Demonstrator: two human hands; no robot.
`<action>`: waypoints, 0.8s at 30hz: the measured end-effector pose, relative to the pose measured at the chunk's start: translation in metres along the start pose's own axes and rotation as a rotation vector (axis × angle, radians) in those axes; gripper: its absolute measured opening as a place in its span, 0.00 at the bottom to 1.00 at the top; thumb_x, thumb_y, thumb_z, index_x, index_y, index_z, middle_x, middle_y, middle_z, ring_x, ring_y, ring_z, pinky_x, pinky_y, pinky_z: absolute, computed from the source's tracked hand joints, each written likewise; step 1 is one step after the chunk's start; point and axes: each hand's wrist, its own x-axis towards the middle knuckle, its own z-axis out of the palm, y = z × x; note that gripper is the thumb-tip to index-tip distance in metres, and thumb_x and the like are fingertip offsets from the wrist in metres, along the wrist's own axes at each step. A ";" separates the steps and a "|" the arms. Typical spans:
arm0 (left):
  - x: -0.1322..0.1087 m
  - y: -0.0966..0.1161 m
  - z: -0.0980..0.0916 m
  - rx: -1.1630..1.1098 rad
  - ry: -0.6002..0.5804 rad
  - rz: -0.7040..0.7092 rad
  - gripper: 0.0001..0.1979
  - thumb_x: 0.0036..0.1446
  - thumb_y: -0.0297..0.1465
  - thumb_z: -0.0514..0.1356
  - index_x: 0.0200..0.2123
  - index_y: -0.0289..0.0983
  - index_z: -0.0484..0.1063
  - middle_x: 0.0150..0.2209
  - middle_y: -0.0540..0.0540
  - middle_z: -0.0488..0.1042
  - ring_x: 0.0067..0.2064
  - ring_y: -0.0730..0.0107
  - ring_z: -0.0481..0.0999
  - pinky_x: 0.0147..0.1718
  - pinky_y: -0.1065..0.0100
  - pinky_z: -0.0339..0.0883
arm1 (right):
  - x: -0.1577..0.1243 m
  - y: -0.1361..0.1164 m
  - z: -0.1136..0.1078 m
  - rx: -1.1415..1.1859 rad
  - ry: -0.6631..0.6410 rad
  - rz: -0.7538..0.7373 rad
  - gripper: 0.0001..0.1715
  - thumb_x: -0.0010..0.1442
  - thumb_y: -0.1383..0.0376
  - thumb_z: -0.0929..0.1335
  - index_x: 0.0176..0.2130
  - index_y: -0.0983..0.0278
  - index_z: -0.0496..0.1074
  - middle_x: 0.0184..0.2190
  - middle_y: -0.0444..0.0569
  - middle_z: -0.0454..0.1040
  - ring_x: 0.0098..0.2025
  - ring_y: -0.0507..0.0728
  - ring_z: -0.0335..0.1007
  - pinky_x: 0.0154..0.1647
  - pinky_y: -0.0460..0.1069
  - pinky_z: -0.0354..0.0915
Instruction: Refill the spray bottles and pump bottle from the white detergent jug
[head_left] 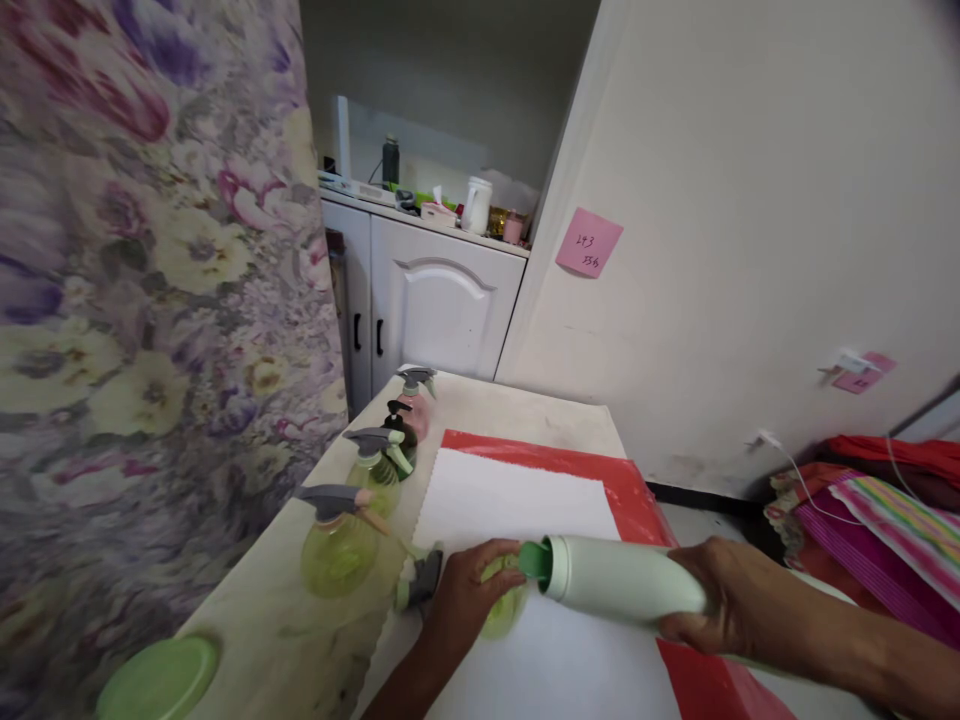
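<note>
My right hand is wrapped round a white bottle lying sideways, its green neck pointing left. My left hand grips a small yellow-green spray bottle right at that neck; the green neck touches or nearly touches its mouth. A grey trigger spray head lies just left of my left hand. Both hands are over a white cloth spread on a red sheet on the pale table.
Several spray and pump bottles stand in a row along the table's left side. A green lid lies at the near left corner. A floral curtain hangs left, a white cabinet behind, and striped fabric lies at right.
</note>
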 end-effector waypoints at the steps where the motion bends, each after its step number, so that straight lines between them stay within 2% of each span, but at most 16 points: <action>1: 0.000 0.000 0.000 -0.003 0.000 0.001 0.11 0.50 0.32 0.64 0.38 0.42 0.80 0.40 0.50 0.83 0.44 0.60 0.80 0.46 0.67 0.68 | 0.000 0.000 0.000 0.000 0.002 -0.001 0.14 0.51 0.53 0.70 0.30 0.61 0.76 0.24 0.47 0.77 0.24 0.55 0.68 0.23 0.46 0.56; 24: 0.001 -0.001 0.000 -0.010 0.007 -0.002 0.11 0.50 0.31 0.65 0.39 0.42 0.80 0.39 0.50 0.83 0.43 0.61 0.80 0.45 0.69 0.67 | -0.001 -0.002 -0.002 -0.044 -0.001 0.016 0.15 0.50 0.53 0.70 0.30 0.62 0.77 0.24 0.49 0.78 0.24 0.56 0.70 0.22 0.46 0.57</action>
